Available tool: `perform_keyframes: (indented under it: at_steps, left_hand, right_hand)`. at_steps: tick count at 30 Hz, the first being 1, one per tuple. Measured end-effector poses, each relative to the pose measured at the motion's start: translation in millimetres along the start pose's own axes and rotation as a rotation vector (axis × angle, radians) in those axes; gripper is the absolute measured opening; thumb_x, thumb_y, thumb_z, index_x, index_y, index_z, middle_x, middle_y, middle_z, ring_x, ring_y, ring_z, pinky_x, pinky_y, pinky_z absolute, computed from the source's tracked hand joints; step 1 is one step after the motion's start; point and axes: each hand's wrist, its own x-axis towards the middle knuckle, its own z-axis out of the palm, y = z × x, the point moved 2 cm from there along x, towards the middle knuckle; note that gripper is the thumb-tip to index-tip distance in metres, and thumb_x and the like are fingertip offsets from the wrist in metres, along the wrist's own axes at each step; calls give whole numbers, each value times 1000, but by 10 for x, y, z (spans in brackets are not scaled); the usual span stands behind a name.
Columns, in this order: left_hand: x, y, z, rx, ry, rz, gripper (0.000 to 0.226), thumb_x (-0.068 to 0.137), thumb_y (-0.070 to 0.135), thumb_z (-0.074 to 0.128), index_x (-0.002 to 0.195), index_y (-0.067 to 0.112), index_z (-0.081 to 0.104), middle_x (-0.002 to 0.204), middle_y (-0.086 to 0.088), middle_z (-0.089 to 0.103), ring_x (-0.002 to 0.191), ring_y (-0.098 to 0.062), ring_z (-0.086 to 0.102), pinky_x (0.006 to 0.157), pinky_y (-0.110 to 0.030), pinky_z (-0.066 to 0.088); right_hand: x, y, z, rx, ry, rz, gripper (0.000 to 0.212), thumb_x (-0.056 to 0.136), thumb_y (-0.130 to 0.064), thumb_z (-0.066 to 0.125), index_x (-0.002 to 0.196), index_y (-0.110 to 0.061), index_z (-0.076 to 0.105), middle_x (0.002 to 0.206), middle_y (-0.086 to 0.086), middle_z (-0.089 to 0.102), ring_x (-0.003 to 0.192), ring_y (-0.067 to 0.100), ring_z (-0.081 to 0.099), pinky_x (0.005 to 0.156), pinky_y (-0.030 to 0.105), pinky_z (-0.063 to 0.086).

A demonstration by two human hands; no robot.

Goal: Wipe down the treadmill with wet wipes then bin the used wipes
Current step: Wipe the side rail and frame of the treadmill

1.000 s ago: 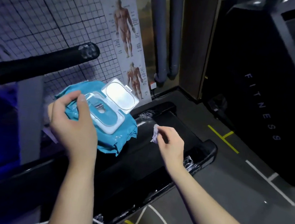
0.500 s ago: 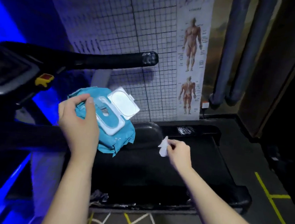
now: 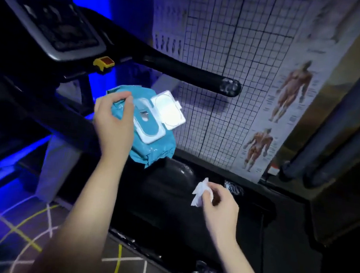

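The left hand (image 3: 114, 124) grips a teal pack of wet wipes (image 3: 151, 146) in the air beside the treadmill (image 3: 159, 212), its fingers (image 3: 123, 96) curled over the pack's far edge and its thumb on the top face; the pack's white lid (image 3: 168, 110) stands flipped open. Lower and to the right, the right hand (image 3: 219, 206) pinches 1 crumpled white wipe (image 3: 199, 192) between thumb and fingertips, just above the dark front hood of the deck and not clearly touching it. The black handrail (image 3: 188, 73) and the console (image 3: 59, 28) are above and to the left. No bin is in view. The main risk is likely the wipe itself: bunched this tightly, only a small patch would meet the surface, so the pass could leave streaks or missed strips unless it is spread flat. The open lid may let the remaining wipes dry, and the soft pack, held by 1 edge, could sag or slip. A sweep near the console might knock the yellow safety clip (image 3: 104, 62).
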Motion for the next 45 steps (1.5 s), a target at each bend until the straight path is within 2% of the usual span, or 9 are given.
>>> perform_keyframes:
  at_steps: [6, 14, 19, 23, 30, 35, 39, 42, 45]
  left_hand:
    - [-47, -225, 72, 81, 45, -42, 21, 97, 19, 67, 109, 6, 77, 110, -9, 69, 102, -1, 56, 98, -11, 40]
    - [-174, -4, -319, 268, 234, -94, 23, 97, 23, 64, 111, 8, 76, 114, -14, 71, 104, -4, 57, 97, -10, 38]
    - [-795, 201, -598, 414, 375, -204, 19, 97, 21, 65, 109, 9, 75, 111, -4, 72, 111, -25, 65, 100, -28, 45]
    - [-1334, 449, -597, 394, 481, -248, 13, 98, 11, 67, 107, 3, 73, 106, -1, 69, 99, -7, 60, 90, -7, 41]
    - [-2066, 734, -550, 319, 602, -467, 8, 92, 28, 78, 87, 24, 74, 99, 2, 76, 96, -15, 67, 97, -35, 54]
    - [-2228, 614, -506, 6, 749, -679, 36, 65, 62, 84, 84, 32, 81, 99, 0, 81, 104, -26, 76, 99, -52, 60]
    - [-2443, 521, -326, -241, 820, -786, 30, 80, 39, 90, 96, 16, 81, 106, -12, 80, 108, -33, 76, 100, -58, 58]
    - [-2407, 394, -288, -306, 810, -843, 26, 89, 19, 85, 109, 5, 76, 112, -19, 78, 109, -37, 74, 100, -55, 59]
    - [-2239, 273, -350, -308, 773, -845, 27, 89, 8, 83, 114, 5, 73, 118, -21, 75, 95, -29, 74, 78, -34, 65]
  right_hand:
    - [167, 133, 52, 22, -122, -102, 23, 87, -11, 62, 87, -32, 71, 89, -12, 67, 87, 2, 62, 71, 8, 41]
    - [457, 600, 254, -24, -388, 57, 13, 85, -9, 56, 87, -20, 64, 94, -4, 67, 87, 11, 63, 61, 10, 41]
    - [737, 634, -106, 22, -467, -88, 8, 87, -14, 63, 84, -21, 65, 87, -5, 68, 83, 12, 62, 61, 8, 40]
    - [930, 527, -251, 135, -492, -228, 8, 90, -18, 67, 83, -19, 66, 76, -1, 66, 72, 12, 60, 60, 14, 42]
    - [804, 598, -308, 187, -610, -247, 6, 89, -17, 69, 85, -21, 68, 78, -1, 69, 75, 16, 65, 66, 28, 49]
    - [850, 442, -348, 375, -515, 5, 2, 89, -22, 72, 87, -20, 72, 79, -1, 73, 80, 12, 70, 66, 11, 49]
    - [861, 538, -336, 436, -474, 178, 4, 85, -21, 74, 87, -24, 75, 83, -5, 76, 85, 14, 72, 90, 39, 57]
    - [821, 715, -410, 505, -445, 301, 12, 87, -16, 72, 85, -27, 78, 85, -9, 78, 87, 13, 74, 92, 38, 57]
    - [795, 832, -380, 556, -464, 382, 14, 89, -13, 71, 88, -26, 77, 86, -11, 78, 90, 9, 74, 98, 38, 55]
